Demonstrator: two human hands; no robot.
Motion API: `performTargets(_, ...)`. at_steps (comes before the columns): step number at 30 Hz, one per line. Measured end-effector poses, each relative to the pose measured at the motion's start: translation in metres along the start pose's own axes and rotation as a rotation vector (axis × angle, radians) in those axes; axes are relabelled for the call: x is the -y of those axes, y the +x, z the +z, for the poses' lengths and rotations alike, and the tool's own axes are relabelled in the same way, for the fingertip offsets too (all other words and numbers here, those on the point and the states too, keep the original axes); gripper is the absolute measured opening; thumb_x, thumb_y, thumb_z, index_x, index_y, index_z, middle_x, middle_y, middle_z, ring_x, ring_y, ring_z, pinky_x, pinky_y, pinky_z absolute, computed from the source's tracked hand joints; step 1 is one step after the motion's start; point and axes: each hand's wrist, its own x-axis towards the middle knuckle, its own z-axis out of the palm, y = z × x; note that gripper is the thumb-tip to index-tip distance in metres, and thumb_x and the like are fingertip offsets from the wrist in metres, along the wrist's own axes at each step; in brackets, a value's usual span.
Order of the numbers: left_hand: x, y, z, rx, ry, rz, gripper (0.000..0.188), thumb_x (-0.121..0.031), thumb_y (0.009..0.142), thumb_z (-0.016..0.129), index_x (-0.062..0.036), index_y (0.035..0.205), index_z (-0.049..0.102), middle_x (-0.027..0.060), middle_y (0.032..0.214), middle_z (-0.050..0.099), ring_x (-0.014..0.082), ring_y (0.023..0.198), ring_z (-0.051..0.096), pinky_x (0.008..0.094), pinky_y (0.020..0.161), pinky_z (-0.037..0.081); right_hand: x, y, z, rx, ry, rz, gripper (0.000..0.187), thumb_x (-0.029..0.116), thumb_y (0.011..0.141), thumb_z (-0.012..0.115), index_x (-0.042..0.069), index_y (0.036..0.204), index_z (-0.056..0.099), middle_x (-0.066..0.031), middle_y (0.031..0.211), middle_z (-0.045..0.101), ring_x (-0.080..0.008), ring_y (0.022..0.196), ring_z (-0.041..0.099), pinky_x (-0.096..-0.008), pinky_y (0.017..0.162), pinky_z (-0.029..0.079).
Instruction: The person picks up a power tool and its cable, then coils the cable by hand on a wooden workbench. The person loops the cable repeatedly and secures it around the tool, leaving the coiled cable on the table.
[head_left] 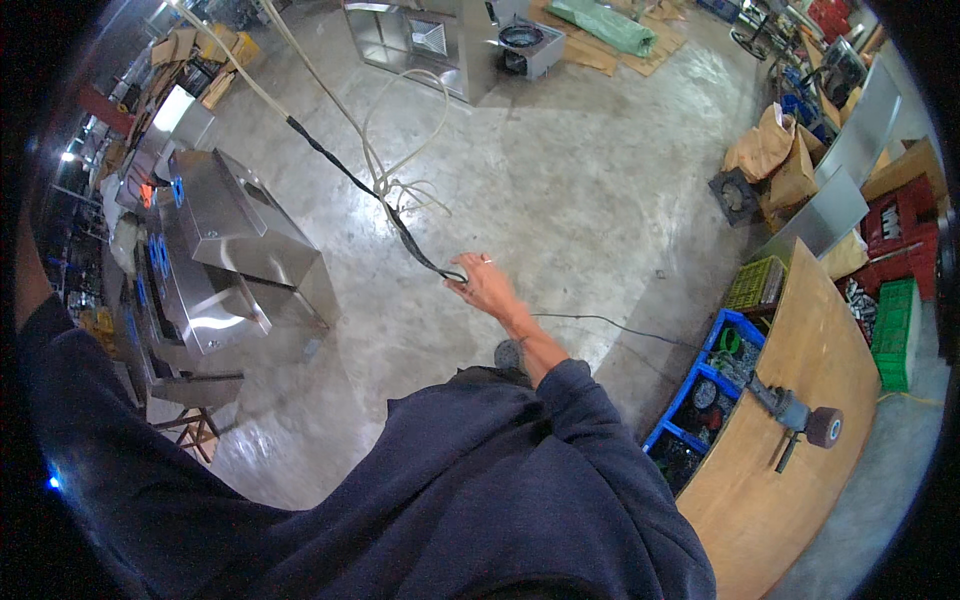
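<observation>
My right hand reaches forward over the floor, its fingers curled round the lower part of a black cable. The cable slants up to the left and joins pale, whitish cords that run out at the top edge. Near the join, a loose tangle of thin pale cord loops out to the right. My left arm is raised at the far left; its hand lies beyond the picture's edge. Below my right hand the tip of a dark shoe shows.
Shiny sheet-metal cabinets stand at left. A steel unit and a burner are at the far side. At right, an angle grinder rests on a wooden board beside blue crates. A thin dark cord crosses the floor.
</observation>
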Motion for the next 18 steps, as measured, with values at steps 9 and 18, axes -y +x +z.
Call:
performTargets(9, 0.013, 0.001, 0.002, 0.008, -0.005, -0.018, 0.036, -0.026, 0.108, 0.047, 0.0069, 0.117, 0.056, 0.0224, 0.11, 0.064, 0.0343, 0.102, 0.063, 0.0445, 0.086, 0.055, 0.021, 0.007, 0.03, 0.002, 0.032, -0.029, 0.014, 0.015, 0.092, 0.063, 0.004, 0.098, 0.056, -0.0191, 0.1, 0.066, -0.0432, 0.096, 0.062, -0.0531, 0.084, 0.05)
performTargets(18, 0.035, 0.035, 0.05, 0.112, -0.027, -0.014, 0.036, -0.029, 0.108, 0.047, 0.0046, 0.116, 0.057, 0.0192, 0.106, 0.064, 0.0311, 0.097, 0.063, 0.0423, 0.082, 0.054, 0.017, -0.021, -0.087, -0.835, -0.237, 0.215, 0.013, 0.01, 0.096, 0.062, 0.001, 0.106, 0.061, -0.0167, 0.091, 0.063, -0.0359, 0.084, 0.058, -0.048, 0.079, 0.043)
